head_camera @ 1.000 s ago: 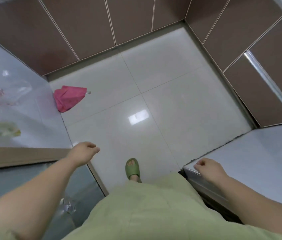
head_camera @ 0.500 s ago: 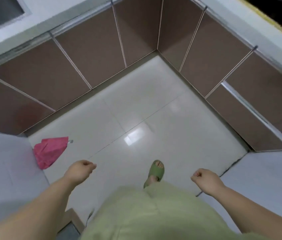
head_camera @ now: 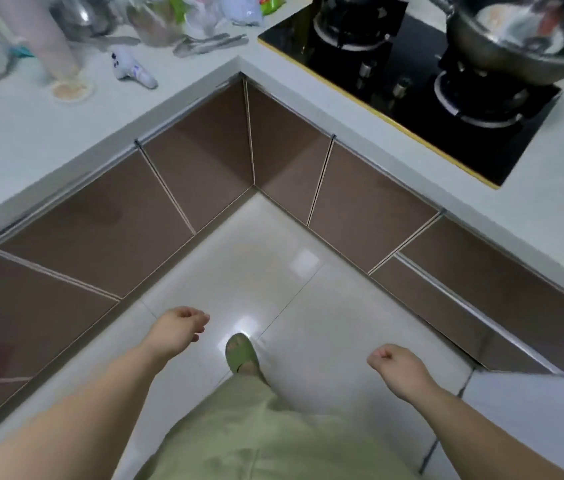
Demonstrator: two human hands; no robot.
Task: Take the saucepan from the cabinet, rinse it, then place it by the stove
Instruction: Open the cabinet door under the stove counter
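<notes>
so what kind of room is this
A home kitchen, most likely: a black gas stove with a steel pan on one burner, brown cabinet doors under an L-shaped white counter.

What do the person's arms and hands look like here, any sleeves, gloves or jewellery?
Both forearms are bare with no sleeves in view. The left hand and right hand wear no gloves, and no rings, watch or bracelets show. Below them are a pale green garment and a green slipper.
</notes>
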